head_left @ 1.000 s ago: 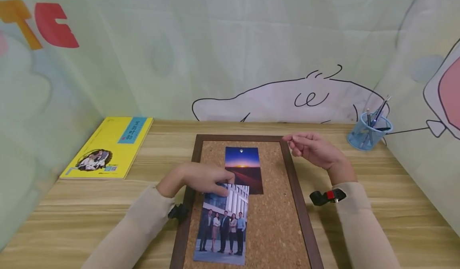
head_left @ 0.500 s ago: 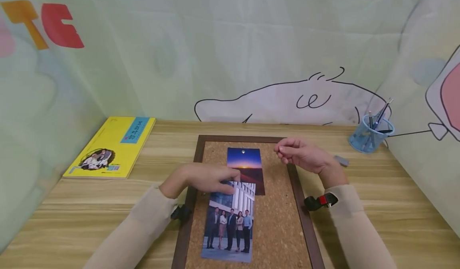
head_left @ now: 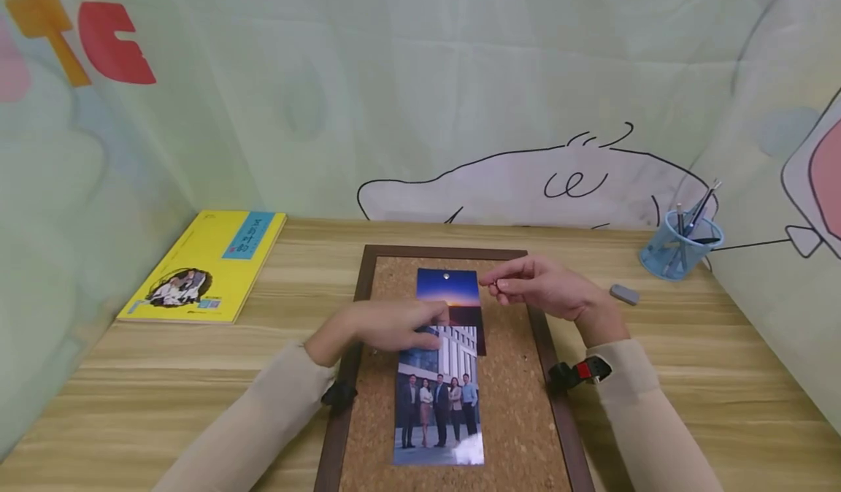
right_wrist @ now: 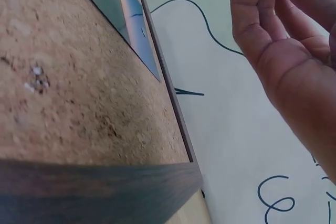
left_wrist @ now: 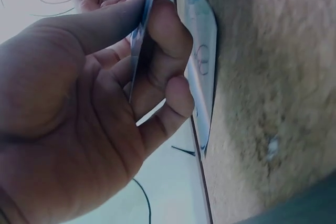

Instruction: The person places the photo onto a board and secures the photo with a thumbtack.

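Observation:
My left hand (head_left: 390, 325) pinches a group photo (head_left: 436, 404) by its top edge, between thumb and fingers. Five suited people on it would be several figures before a building. The left wrist view shows the photo (left_wrist: 137, 51) edge-on, raised off the corkboard. Partly behind it lies a sunset photo (head_left: 450, 287), held to the corkboard (head_left: 512, 404) by a silver pushpin (head_left: 446, 277) at its top. Right beside that photo, my right hand (head_left: 545, 287) brings thumb and forefinger together on a tiny thing, too small to make out.
The corkboard has a dark wooden frame (head_left: 447, 250). A grey eraser (head_left: 624, 294) lies right of it, with a blue mesh pen cup (head_left: 680, 247) at the back right. At the left lies a yellow book (head_left: 204, 266). A printed cloth (head_left: 420, 112) stands behind the table.
The group photo has shifted right with my left hand and straightened, now lining up below the sunset photo. My right hand has moved left over the board, bringing the eraser into sight.

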Available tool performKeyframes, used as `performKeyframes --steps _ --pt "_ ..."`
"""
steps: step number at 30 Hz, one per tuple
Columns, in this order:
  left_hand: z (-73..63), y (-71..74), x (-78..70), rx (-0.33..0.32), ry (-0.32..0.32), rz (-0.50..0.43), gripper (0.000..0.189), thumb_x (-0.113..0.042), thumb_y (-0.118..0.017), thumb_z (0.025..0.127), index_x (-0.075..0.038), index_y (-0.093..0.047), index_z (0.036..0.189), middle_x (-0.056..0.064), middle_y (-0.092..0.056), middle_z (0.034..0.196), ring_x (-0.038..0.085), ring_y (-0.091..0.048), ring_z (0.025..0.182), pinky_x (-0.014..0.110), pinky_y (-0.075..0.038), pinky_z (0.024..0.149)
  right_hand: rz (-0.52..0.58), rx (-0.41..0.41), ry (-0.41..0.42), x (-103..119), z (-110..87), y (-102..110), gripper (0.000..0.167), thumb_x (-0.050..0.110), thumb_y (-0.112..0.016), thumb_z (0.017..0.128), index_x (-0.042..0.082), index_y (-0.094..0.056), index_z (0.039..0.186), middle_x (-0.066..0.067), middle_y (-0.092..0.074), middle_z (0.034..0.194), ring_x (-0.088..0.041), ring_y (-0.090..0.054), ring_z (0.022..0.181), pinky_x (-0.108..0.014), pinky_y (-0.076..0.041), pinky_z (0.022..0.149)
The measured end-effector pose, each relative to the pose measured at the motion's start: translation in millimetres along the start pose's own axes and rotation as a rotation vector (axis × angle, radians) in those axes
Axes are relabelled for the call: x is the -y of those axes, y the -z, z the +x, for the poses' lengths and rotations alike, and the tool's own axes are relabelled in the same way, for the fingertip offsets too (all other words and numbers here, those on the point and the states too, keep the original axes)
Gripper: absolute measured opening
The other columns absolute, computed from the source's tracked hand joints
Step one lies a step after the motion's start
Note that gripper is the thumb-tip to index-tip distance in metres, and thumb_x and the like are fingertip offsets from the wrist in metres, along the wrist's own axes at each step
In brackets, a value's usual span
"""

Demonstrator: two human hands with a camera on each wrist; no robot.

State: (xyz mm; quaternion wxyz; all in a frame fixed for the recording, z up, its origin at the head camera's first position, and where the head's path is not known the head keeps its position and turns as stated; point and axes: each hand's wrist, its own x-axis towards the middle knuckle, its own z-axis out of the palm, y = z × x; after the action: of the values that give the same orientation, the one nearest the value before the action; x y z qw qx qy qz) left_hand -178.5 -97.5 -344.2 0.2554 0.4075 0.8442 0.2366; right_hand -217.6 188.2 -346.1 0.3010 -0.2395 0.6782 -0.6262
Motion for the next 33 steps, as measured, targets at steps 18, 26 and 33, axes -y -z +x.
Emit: performKeyframes --steps 18,26,33 --pt "8.0 -13.0 -9.4 0.017 -0.021 0.038 0.013 -0.022 -0.061 0.101 -0.013 -0.055 0.108 -0.007 -0.054 0.081 0.005 -0.050 0.070 0.022 -0.042 0.064 -0.053 0.096 0.070 -0.4 7.4 -9.8 0.028 0.014 -0.049 0.106 -0.005 -0.069 0.113 -0.006 -0.067 0.088 -0.015 -0.061 0.074 -0.034 -0.052 0.075" --pt "4.9 -9.7 -4.7 0.056 0.010 -0.045 0.019 -0.021 -0.060 0.102 -0.013 -0.055 0.118 -0.004 -0.059 0.082 0.008 -0.057 0.066 0.024 -0.046 0.062 0.065 0.193 0.110 -7.4 13.1 -11.7 0.032 0.015 -0.043 0.108 0.007 -0.073 0.110 -0.001 -0.069 0.088 -0.012 -0.062 0.075 -0.029 -0.051 0.077" --pt "1.2 -6.8 -1.9 0.108 0.064 -0.129 0.022 -0.019 -0.060 0.102 -0.015 -0.054 0.123 0.001 -0.063 0.082 0.016 -0.065 0.061 0.027 -0.051 0.061 0.189 0.212 0.086 -12.0 15.5 -18.1 0.032 0.010 -0.043 0.107 0.012 -0.075 0.109 0.004 -0.068 0.086 -0.008 -0.058 0.070 -0.023 -0.047 0.069"
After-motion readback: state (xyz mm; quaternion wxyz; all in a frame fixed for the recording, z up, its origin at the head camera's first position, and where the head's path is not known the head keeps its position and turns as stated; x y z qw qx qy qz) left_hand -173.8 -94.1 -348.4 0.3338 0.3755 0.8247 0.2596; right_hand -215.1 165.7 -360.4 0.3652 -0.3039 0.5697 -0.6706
